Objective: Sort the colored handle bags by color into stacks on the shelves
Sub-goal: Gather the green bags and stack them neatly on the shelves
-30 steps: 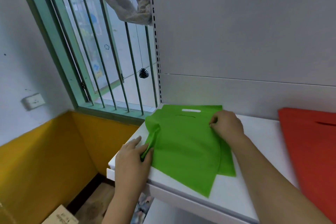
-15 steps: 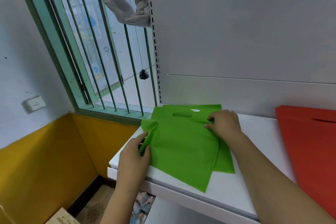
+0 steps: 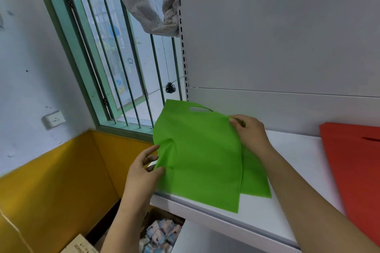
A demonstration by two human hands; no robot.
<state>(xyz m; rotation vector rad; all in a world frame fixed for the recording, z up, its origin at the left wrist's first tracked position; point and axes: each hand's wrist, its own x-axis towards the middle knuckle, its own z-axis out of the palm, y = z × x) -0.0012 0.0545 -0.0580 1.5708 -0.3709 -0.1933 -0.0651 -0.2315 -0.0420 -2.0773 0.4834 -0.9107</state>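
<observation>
Head view, read from left to right. Wall socket [image 3: 53,119] on the white wall, well left of both hands; barred green window frame [image 3: 86,63] beside it, with a pine cone [image 3: 170,87] hanging on a thread above the fingers. Below the left fingertips, a cardboard box [image 3: 82,244] and a heap of small printed packets [image 3: 162,234] under the shelf.

Left hand [image 3: 141,172]: thumb and fingers curled round the left edge of the top green bag [image 3: 197,158], pinching the fabric, which puckers just above the fingers. This bag is raised at its handle end, its cut-out handle standing above and between the 2 hands, its lower corner reaching down to the white shelf [image 3: 287,201].

Right hand [image 3: 249,133]: fingers curled, gripping the bag's upper right edge between thumb and fingertips. Just below these fingers a second green bag [image 3: 255,181] lies flat on the shelf, partly covered by the top bag.

Right of the right hand, apart from it, a red bag [image 3: 353,166] lies flat on the same shelf, 1 dark handle slot visible. Patterned cloth [image 3: 156,0] hangs above, over the shelf's back panel [image 3: 287,47].
</observation>
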